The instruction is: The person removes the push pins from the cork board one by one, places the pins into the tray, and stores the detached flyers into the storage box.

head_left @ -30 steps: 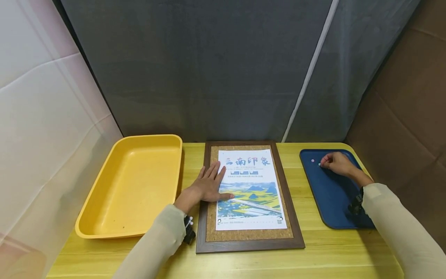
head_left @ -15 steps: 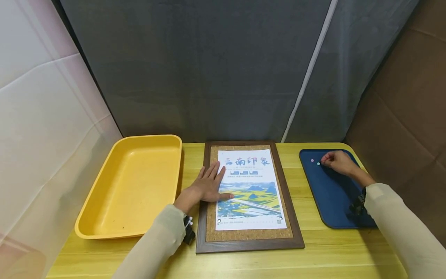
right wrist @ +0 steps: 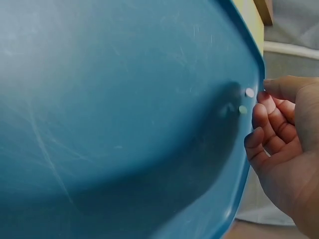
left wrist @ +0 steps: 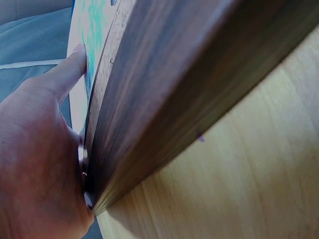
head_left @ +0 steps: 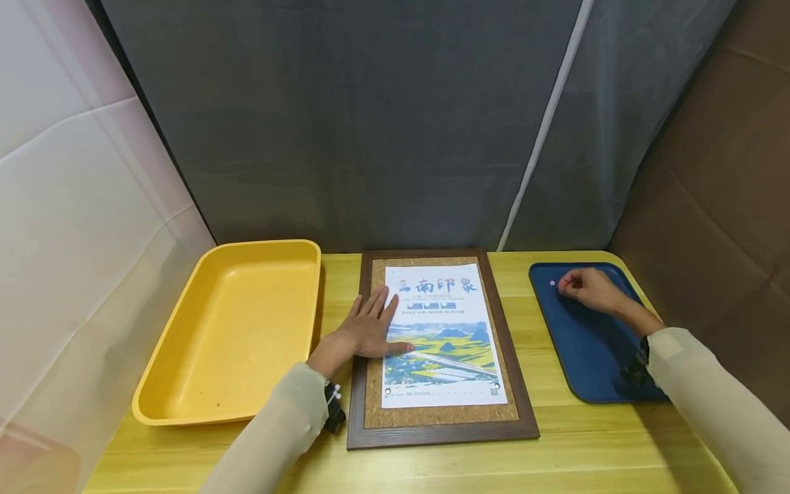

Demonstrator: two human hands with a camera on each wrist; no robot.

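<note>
A wood-framed cork board (head_left: pixel 441 433) lies flat in the middle of the table with a printed poster (head_left: pixel 453 302) on it. My left hand (head_left: pixel 370 328) presses flat on the poster's left edge, fingers straight; the left wrist view shows that hand (left wrist: pixel 40 149) against the frame's edge (left wrist: pixel 164 99). My right hand (head_left: pixel 564 287) rests in the far corner of a blue tray (head_left: pixel 580 357), fingers curled. In the right wrist view a pink pin (right wrist: pixel 249 92) and a pale green pin (right wrist: pixel 242 109) lie on the tray just beside the curled fingertips (right wrist: pixel 259 112), with nothing seen between them.
A deep yellow tray (head_left: pixel 234 322) stands left of the board. The wooden table (head_left: pixel 592 446) ends just below the frame. A grey curtain hangs behind, a white sheet stands at the left and a brown panel at the right.
My right hand has slid a little left in the blue tray, toward the pink pin, and now hides the green pin in the head view. The left hand has not moved.
</note>
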